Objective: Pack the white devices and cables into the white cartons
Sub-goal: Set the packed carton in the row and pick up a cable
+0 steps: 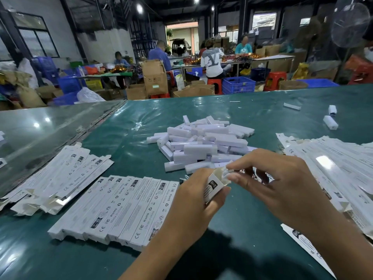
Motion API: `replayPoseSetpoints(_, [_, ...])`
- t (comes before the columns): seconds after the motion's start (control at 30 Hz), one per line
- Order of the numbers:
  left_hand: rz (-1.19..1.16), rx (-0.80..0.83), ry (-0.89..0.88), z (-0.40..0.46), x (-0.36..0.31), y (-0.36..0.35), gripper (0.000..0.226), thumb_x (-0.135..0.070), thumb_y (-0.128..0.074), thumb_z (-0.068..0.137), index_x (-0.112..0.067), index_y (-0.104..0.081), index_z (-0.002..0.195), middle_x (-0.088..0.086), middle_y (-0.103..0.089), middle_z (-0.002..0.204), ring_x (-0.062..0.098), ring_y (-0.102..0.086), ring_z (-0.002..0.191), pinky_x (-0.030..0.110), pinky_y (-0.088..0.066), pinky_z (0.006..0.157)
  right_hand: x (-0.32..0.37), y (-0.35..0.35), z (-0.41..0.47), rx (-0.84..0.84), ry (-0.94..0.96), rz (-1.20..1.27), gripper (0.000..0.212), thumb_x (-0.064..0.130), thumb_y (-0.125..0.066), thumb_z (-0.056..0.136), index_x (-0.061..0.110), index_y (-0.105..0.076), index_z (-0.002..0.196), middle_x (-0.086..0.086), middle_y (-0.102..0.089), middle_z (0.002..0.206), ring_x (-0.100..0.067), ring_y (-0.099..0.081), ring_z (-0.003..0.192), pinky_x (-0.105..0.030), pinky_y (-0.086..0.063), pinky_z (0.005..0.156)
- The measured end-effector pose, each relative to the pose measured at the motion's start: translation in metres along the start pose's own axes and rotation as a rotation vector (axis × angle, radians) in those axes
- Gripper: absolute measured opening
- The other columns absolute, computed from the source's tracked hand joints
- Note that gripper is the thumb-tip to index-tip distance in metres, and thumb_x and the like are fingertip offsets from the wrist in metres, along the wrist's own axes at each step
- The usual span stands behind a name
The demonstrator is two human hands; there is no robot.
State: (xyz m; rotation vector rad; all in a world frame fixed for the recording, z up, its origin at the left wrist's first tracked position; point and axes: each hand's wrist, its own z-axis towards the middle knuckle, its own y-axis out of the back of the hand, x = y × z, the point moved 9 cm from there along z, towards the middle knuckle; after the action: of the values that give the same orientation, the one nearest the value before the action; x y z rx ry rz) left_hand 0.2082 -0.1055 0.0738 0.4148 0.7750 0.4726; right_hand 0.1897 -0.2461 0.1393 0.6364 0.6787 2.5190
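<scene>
Head view. The left hand [193, 201] is curled round a white carton [215, 185], holding it with its open end up, above the near middle of the green table [141, 122]. The right hand [282, 178] has its fingers bent at the carton's mouth and pinches something small and white there; whether it is a flap, a device or a cable cannot be made out.

Done so far, in my judgement: a row of closed cartons [121, 209] lies side by side towards the near left edge, apparently filled.

Left to do: a large heap of white devices [203, 144] sits at the table's middle, just beyond the hands. Flat, unfolded cartons lie in a stack at the left edge [60, 174] and a larger stack at the right edge [333, 164]. A few loose devices [330, 122] lie near the far right corner. Most of the work appears to remain.
</scene>
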Motion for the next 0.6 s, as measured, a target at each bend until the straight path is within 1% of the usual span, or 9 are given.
replayPoseSetpoints(0.1, [-0.022, 0.003, -0.013, -0.001, -0.001, -0.001, 0.027, -0.036, -0.062, 0.094, -0.017, -0.064, 0.114, -0.008, -0.064, 0.091, 0.01, -0.059, 0.078, 0.03, -0.049, 0.068, 0.001, -0.007, -0.002, 0.035, -0.036, -0.023, 0.01, 0.03, -0.071, 0.087, 0.021, -0.073, 0.092, 0.018, -0.069, 0.08, 0.005, -0.059, 0.073, -0.006, -0.04, 0.069])
replayPoseSetpoints(0.17, [-0.018, 0.0, -0.003, -0.001, 0.002, 0.0, 0.024, -0.032, -0.065, 0.095, -0.018, -0.064, 0.114, -0.008, -0.064, 0.091, 0.011, -0.059, 0.078, 0.032, -0.049, 0.068, -0.006, -0.004, -0.003, 0.003, -0.131, 0.047, 0.01, 0.032, -0.073, 0.084, 0.024, -0.07, 0.089, 0.017, -0.071, 0.077, 0.004, -0.064, 0.073, -0.003, -0.038, 0.065])
replayPoseSetpoints(0.23, [-0.005, -0.01, 0.001, -0.001, 0.002, 0.001, 0.021, -0.03, -0.066, 0.095, -0.019, -0.064, 0.112, -0.014, -0.062, 0.089, 0.004, -0.057, 0.077, 0.023, -0.047, 0.067, -0.007, -0.005, -0.003, -0.007, -0.144, 0.055, 0.006, 0.03, -0.073, 0.085, 0.024, -0.071, 0.085, 0.018, -0.07, 0.076, 0.006, -0.062, 0.072, -0.003, -0.038, 0.065])
replayPoseSetpoints(0.3, [-0.003, -0.022, 0.007, -0.001, 0.002, 0.001, 0.018, -0.03, -0.066, 0.094, -0.019, -0.063, 0.109, -0.025, -0.057, 0.086, -0.006, -0.054, 0.076, 0.008, -0.037, 0.066, -0.003, -0.012, -0.003, 0.016, -0.128, 0.01, 0.009, 0.031, -0.07, 0.088, 0.024, -0.076, 0.086, 0.018, -0.072, 0.086, 0.003, -0.065, 0.083, -0.013, -0.046, 0.075])
replayPoseSetpoints(0.33, [-0.011, -0.031, 0.011, -0.001, 0.002, 0.002, 0.017, -0.031, -0.065, 0.094, -0.021, -0.063, 0.107, -0.029, -0.054, 0.084, -0.009, -0.052, 0.075, 0.005, -0.035, 0.066, -0.003, -0.016, -0.004, 0.03, -0.128, -0.014, 0.015, 0.033, -0.067, 0.091, 0.023, -0.078, 0.089, 0.017, -0.073, 0.094, 0.0, -0.067, 0.092, -0.02, -0.048, 0.083])
replayPoseSetpoints(0.37, [-0.029, -0.04, 0.022, -0.001, 0.004, 0.002, 0.017, -0.033, -0.063, 0.093, -0.022, -0.063, 0.106, -0.03, -0.053, 0.082, -0.009, -0.051, 0.073, 0.004, -0.034, 0.066, -0.003, -0.02, -0.006, 0.053, -0.137, -0.023, 0.021, 0.037, -0.064, 0.093, 0.023, -0.08, 0.093, 0.016, -0.073, 0.102, -0.005, -0.066, 0.1, -0.023, -0.047, 0.089])
replayPoseSetpoints(0.47, [-0.093, -0.063, 0.046, 0.0, 0.006, 0.005, 0.02, -0.038, -0.059, 0.09, -0.028, -0.062, 0.106, -0.024, -0.058, 0.08, -0.001, -0.053, 0.069, 0.008, -0.035, 0.063, -0.003, -0.033, -0.009, 0.143, -0.146, 0.015, 0.035, 0.05, -0.053, 0.095, 0.027, -0.078, 0.105, 0.014, -0.065, 0.117, -0.01, -0.059, 0.113, -0.019, -0.041, 0.097])
replayPoseSetpoints(0.53, [-0.158, -0.091, 0.058, 0.0, 0.006, 0.008, 0.018, -0.045, -0.062, 0.091, -0.038, -0.056, 0.106, -0.021, -0.059, 0.078, 0.002, -0.054, 0.065, 0.007, -0.035, 0.058, 0.0, -0.026, -0.008, 0.086, -0.105, 0.018, 0.033, 0.043, -0.052, 0.096, 0.025, -0.074, 0.113, 0.01, -0.064, 0.121, -0.01, -0.058, 0.114, -0.021, -0.043, 0.096])
replayPoseSetpoints(0.6, [-0.207, -0.125, 0.084, 0.0, 0.007, 0.012, 0.025, -0.058, -0.062, 0.091, -0.045, -0.049, 0.108, -0.021, -0.059, 0.077, 0.002, -0.054, 0.062, 0.007, -0.036, 0.055, 0.004, -0.014, -0.008, -0.036, -0.059, 0.027, 0.028, 0.034, -0.056, 0.096, 0.017, -0.072, 0.111, 0.006, -0.066, 0.117, -0.012, -0.062, 0.112, -0.025, -0.049, 0.089])
